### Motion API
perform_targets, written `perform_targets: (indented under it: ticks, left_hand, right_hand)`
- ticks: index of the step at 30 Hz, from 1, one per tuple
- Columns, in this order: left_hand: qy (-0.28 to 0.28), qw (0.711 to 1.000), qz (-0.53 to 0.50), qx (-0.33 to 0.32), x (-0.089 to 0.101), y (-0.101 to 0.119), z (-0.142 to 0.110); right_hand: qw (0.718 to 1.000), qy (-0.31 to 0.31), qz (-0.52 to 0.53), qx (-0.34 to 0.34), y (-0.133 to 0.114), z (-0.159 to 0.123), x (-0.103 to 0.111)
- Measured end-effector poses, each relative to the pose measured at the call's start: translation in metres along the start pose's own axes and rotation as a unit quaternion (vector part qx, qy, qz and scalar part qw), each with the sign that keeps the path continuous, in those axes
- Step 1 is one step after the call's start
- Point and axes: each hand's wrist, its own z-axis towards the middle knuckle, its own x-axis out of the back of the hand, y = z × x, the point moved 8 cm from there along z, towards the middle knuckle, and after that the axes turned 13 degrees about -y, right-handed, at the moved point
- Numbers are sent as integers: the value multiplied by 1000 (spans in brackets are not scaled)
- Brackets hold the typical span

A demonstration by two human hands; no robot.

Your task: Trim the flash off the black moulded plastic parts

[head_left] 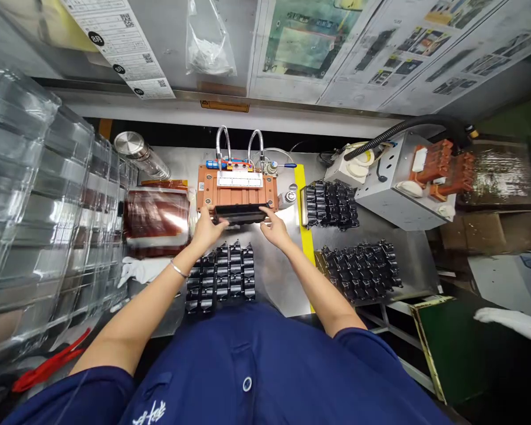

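A glossy black plastic part [241, 213], long and narrow, is held level between my two hands at the front edge of an orange-brown fixture plate [201, 190]. My left hand [209, 229] is closed on its left end, thumb along the near side. At the right end my right hand [274, 229] pinches it with thumb and fingers. A white strip with a row of dark dots [239, 179] lies across the fixture. Just below my hands, rows of similar black parts [221, 276] lie on the metal bench.
More black parts sit in two groups [330, 205] [361, 271] right of a yellow tape line [307, 236]. A roll of amber film [157, 218] and a steel-lidded bottle [141, 154] stand left. Stacked clear trays [30, 206] line the left side; a grey machine box [402, 183] stands right.
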Motion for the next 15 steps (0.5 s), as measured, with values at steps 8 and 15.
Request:
perform_targets:
  ticks: [8,15]
  left_hand:
    - [-17,972,97,-214,-4,22,-132]
    - [193,907,-343,153,74,-79,-194]
  right_hand:
    - [976,-209,-41,45,-53,-76,-110]
    - [995,-16,-78,-59,-63,4,-68]
